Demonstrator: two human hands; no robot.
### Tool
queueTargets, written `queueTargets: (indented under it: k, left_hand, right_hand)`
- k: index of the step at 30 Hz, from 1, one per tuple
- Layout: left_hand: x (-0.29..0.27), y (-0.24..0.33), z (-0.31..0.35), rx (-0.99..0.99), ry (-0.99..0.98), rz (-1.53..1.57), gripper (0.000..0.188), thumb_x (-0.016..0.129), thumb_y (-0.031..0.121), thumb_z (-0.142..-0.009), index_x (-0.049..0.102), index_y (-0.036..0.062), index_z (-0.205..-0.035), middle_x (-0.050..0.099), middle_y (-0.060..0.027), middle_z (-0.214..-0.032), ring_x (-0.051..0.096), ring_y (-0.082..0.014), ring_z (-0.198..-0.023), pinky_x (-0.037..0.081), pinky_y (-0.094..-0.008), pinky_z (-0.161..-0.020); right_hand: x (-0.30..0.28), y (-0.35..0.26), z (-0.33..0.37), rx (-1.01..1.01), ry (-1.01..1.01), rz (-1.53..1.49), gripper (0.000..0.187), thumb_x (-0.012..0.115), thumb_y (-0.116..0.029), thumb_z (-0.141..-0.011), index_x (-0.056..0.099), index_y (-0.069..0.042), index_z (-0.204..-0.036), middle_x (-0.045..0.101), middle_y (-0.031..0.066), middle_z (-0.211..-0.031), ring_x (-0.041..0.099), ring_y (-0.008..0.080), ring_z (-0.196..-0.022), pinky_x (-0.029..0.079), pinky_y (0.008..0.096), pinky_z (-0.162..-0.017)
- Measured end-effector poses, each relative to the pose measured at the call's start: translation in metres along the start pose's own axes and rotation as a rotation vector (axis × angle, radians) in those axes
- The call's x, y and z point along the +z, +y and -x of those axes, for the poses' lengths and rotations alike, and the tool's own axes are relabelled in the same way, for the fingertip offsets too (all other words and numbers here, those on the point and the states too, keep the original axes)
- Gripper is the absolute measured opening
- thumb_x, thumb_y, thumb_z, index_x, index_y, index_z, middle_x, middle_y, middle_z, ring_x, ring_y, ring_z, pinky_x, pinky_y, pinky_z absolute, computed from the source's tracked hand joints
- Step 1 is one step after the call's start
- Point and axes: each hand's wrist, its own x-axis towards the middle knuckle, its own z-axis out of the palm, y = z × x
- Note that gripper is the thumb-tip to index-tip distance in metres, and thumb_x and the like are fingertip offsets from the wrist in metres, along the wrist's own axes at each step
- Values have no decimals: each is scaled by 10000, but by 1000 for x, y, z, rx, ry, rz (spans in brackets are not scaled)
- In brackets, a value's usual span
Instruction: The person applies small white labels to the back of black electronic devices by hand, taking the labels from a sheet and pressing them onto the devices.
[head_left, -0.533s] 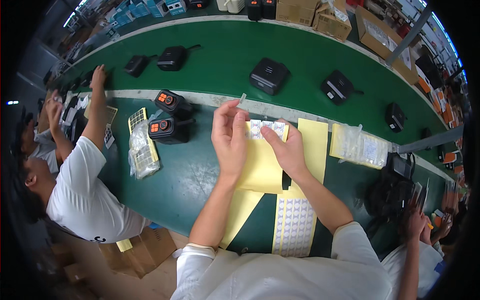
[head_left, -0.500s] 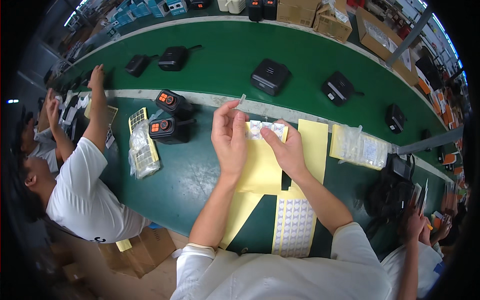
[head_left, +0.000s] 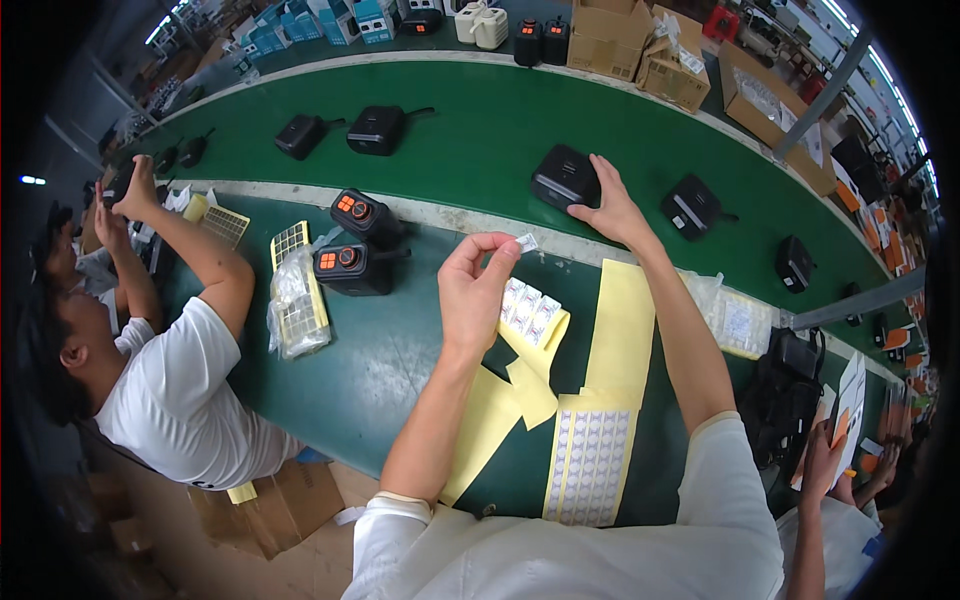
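Observation:
My left hand (head_left: 474, 295) pinches a small white label (head_left: 527, 242) between thumb and forefinger. A yellow-backed sheet of white stickers (head_left: 532, 315) hangs curled beside the palm, its near end drooping over the bench; the hand seems to hold it too. Farther off, my right hand (head_left: 618, 212) reaches over the green belt and grips the right side of a black box-shaped device (head_left: 563, 176), thumb at the near corner and fingers at the far edge. A fuller sticker sheet (head_left: 590, 460) and yellow backing paper (head_left: 620, 335) lie on the bench before me.
More black devices (head_left: 692, 205) sit along the green belt (head_left: 470, 110). Two with orange buttons (head_left: 354, 268) stand on the bench at left, near a plastic-wrapped sticker pack (head_left: 300, 315). A black bag (head_left: 775, 400) lies at right. A co-worker (head_left: 180, 380) works at left.
My right hand has let go of the sticker sheet and moved away to the black device. The sheet now hangs curled by my left hand, which pinches a single label.

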Motion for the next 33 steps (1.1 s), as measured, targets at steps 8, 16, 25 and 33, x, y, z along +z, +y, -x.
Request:
queueTargets:
  k: [8, 16, 25, 33]
  left_hand:
    - [2, 7, 6, -111, -40, -61, 66, 634, 39, -870, 629, -15, -906, 596, -2, -730, 423, -2, -521, 302, -177, -430]
    - [-2, 8, 7, -100, -92, 112, 104, 633, 28, -870, 600, -15, -959, 610, -24, -825, 520, -28, -681, 395, -164, -553]
    - [10, 5, 11, -67, -71, -6, 48, 632, 27, -871, 598, -4, -887, 605, -8, -750, 501, -17, -588, 378, -173, -485]
    - [8, -4, 10, -50, -51, 42, 64, 640, 47, -875, 599, -1, -886, 604, -3, -746, 487, -14, -568, 358, -173, -472]
  right_hand:
    - [-8, -8, -6, -67, 36, 145, 919, 760, -359, -686, 320, 2, -1407, 316, 190, -1432, 360, 334, -1304, 331, 366, -1076]
    - [-8, -66, 63, -58, 51, -915, 718, 747, -131, -773, 366, 68, -1347, 543, 181, -1183, 552, 207, -1084, 502, 286, -845]
    - [3, -87, 108, -18, 100, -1113, 699, 730, -119, -791, 352, 42, -1357, 489, 176, -1229, 533, 186, -1092, 491, 282, -872]
    - [7, -92, 115, -15, 140, -1092, 689, 736, -136, -788, 356, 37, -1336, 489, 160, -1201, 533, 178, -1071, 500, 275, -852]
